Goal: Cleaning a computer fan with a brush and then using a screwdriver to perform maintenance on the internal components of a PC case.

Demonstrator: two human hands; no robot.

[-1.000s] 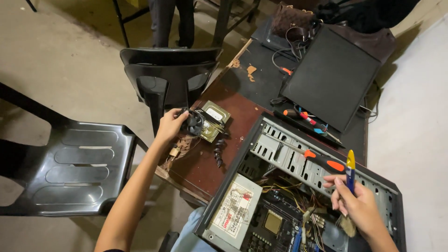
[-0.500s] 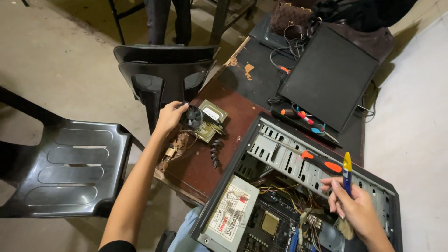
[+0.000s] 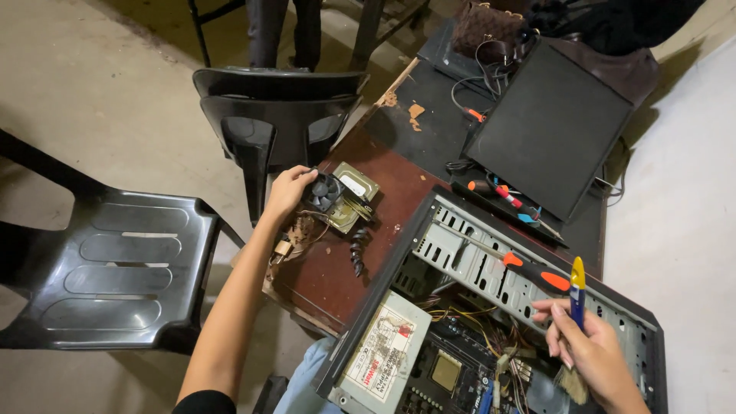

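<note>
Your left hand (image 3: pixel 287 192) has its fingers gripping the small black fan (image 3: pixel 323 192) at the counter's (image 3: pixel 337 268) far-left edge (beside the hard drive (image 3: pixel 354 195)); your right hand (image 3: pixel 590 353) holds a brush (image 3: pixel 576 307) upright over the open computer case (image 3: pixel 491 268).

Left hand (image 3: pixel 287 192): it has moved a little along the table edge with the small black fan (image 3: pixel 323 192); its fingers now curl round the fan's side.
Fan: it now sits closer to the flat metal drive (image 3: pixel 354 195), touching it.
Right hand (image 3: pixel 590 353): it has come a bit lower with the brush (image 3: pixel 575 337).
</note>
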